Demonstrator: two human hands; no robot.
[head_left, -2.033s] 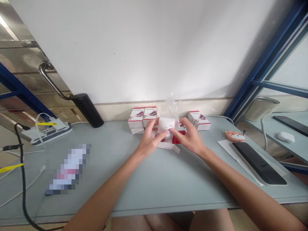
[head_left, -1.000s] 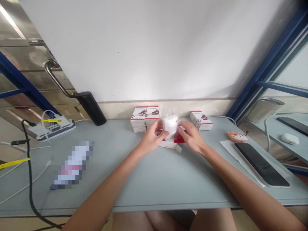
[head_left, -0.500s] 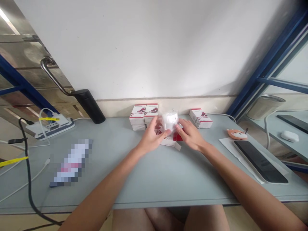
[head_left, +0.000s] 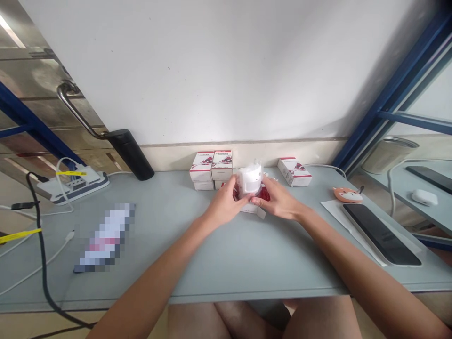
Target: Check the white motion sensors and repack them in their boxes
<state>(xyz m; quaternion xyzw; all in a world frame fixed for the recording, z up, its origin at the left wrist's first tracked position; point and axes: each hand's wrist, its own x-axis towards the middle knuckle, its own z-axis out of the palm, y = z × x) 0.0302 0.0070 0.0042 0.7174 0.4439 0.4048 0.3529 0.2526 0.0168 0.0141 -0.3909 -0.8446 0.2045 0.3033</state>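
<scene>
Between my two hands is a small white device in a clear plastic wrapper [head_left: 250, 180], its rounded front facing me. My left hand [head_left: 228, 197] grips its left side, with the thumb along the lower edge. On the other side my right hand [head_left: 277, 197] holds it, the thumb near its bottom right. Beneath the device lies an opened red and white carton [head_left: 256, 210], mostly covered by the hands and the device. Just behind my left hand stand stacked red and white boxes [head_left: 212, 169].
Another such box [head_left: 294, 171] sits right of the hands by the wall. Farther right are a phone [head_left: 381, 234] on white paper and an orange-and-white pouch [head_left: 348, 194]. Leftward stand a black cylinder [head_left: 130, 155], a power strip [head_left: 79, 187] with cables, and a blurred-out item [head_left: 106, 238].
The wrapped white device has tipped and dropped slightly between my hands. My right hand has shifted a little left, its thumb now lower on the device.
</scene>
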